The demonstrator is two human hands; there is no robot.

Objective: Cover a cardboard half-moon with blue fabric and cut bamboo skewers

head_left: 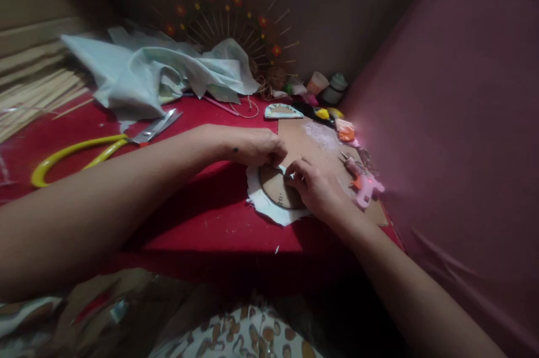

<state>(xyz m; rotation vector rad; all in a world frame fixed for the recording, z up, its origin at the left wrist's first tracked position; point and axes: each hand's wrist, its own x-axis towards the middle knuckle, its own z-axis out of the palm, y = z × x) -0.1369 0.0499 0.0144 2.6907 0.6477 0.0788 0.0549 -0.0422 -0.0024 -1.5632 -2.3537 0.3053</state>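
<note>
The left hand (266,146) and the right hand (314,183) both pinch the edge of white cloth (261,204) under a cardboard piece (277,185), whose small dark handwriting I cannot read.

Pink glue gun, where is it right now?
In the head view, the pink glue gun lies near the right edge of the cardboard sheet, right of the right hand.

Dull grey-brown wall (345,4) spans upper centre. Smooth pinkish-mauve hanging, apparently cloth (455,94), fills the right side, folded at lower right. Red-topped table (189,229) crosses mid-frame; deep shadow beneath its front edge. Lighting dim, uneven; upper-left background blurred.
</note>
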